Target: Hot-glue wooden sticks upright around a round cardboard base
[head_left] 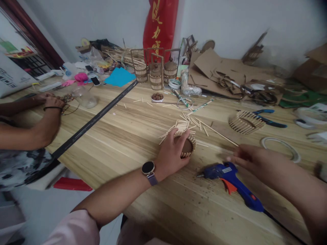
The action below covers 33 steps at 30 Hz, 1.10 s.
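My left hand (174, 152) grips a small round basket (188, 146) with a brown base and a ring of short pale sticks, fingers over its near side and rim. At the right, my right hand (251, 158) is curled with its thumb forward. A long thin stick (217, 132) runs from its fingers toward the loose pile; its gripped end is partly hidden. A blue glue gun (233, 180) with an orange trigger lies just below that hand, nozzle pointing left. Short loose sticks (182, 126) are heaped behind the basket.
Another stick ring (246, 122) lies near blue-handled pliers (272, 119) and a white ring (281, 148). Finished handled baskets (156, 76), a bowl of brown balls (157, 97) and cardboard (214, 68) stand behind. At left are a co-worker's hands (52, 102) and a jar (88, 98).
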Available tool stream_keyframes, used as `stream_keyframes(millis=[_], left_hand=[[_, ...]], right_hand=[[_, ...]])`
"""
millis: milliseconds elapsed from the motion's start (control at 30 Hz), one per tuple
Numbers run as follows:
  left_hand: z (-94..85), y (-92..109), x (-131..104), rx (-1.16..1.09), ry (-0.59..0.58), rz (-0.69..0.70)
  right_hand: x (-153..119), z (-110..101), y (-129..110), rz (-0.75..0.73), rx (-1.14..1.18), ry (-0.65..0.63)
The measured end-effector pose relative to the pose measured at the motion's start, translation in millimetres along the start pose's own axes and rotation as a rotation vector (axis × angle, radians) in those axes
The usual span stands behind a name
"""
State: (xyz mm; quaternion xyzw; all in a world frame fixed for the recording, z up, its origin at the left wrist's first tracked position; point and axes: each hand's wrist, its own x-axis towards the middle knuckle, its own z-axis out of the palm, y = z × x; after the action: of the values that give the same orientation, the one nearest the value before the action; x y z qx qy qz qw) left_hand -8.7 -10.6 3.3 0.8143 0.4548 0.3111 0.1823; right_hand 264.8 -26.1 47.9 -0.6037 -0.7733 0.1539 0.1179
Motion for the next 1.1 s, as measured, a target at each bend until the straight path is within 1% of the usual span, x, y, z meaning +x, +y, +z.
stream_keyframes(millis=[33, 100, 200, 267, 367, 467, 567, 633, 700, 833, 933, 1033, 1100], left_hand=[[0.1, -0.1, 0.1, 0.001, -0.001, -0.002], [0.3, -0.3, 0.2, 0.0, 0.0, -0.004], [0.6, -0.5, 0.2, -0.007, 0.006, 0.007], [0.7, -0.7, 0.0, -0.011, 0.01, 0.009], [0.8, -1.1, -0.2, -0.009, 0.006, 0.012], [1.1, -1.7, -0.2, -0.01, 0.003, 0.018], [1.4, -2.3, -0.1, -0.02, 0.007, 0.022], [1.1, -2.1, -0.1, -0.028, 0.004, 0.021], [0.5, -1.4, -0.1, -0.034, -0.003, 0.015], [-0.8, 0.3, -0.2, -0.028, -0.015, 0.005], [-0.6, 0.5, -0.2, -0.025, -0.009, 0.005], [0.1, -0.2, -0.1, -0.029, -0.005, 0.007], [0.4, -0.7, 0.0, -0.031, -0.006, 0.008]], right_hand=[[8.9, 0.4, -6.6, 0.044, -0.051, 0.011], [27.9, 4.1, -24.4, 0.003, -0.106, -0.056], [54.2, 13.2, -47.1, -0.047, -0.151, -0.109], [66.9, 18.0, -53.0, -0.065, -0.175, -0.155], [76.6, 21.1, -52.2, -0.085, -0.194, -0.221], [77.6, 21.6, -51.0, -0.095, -0.222, -0.266], [73.7, 18.9, -53.3, -0.087, -0.236, -0.277], [69.4, 13.7, -53.8, -0.088, -0.237, -0.28], [63.9, 5.6, -52.3, -0.121, -0.187, -0.261], [50.5, -11.8, -51.4, -0.226, 0.027, -0.203], [43.7, -18.6, -62.1, -0.325, 0.154, -0.212], [44.7, -18.0, -76.9, -0.508, 0.181, -0.191], [48.3, -15.1, -83.5, -0.586, 0.138, -0.183]])
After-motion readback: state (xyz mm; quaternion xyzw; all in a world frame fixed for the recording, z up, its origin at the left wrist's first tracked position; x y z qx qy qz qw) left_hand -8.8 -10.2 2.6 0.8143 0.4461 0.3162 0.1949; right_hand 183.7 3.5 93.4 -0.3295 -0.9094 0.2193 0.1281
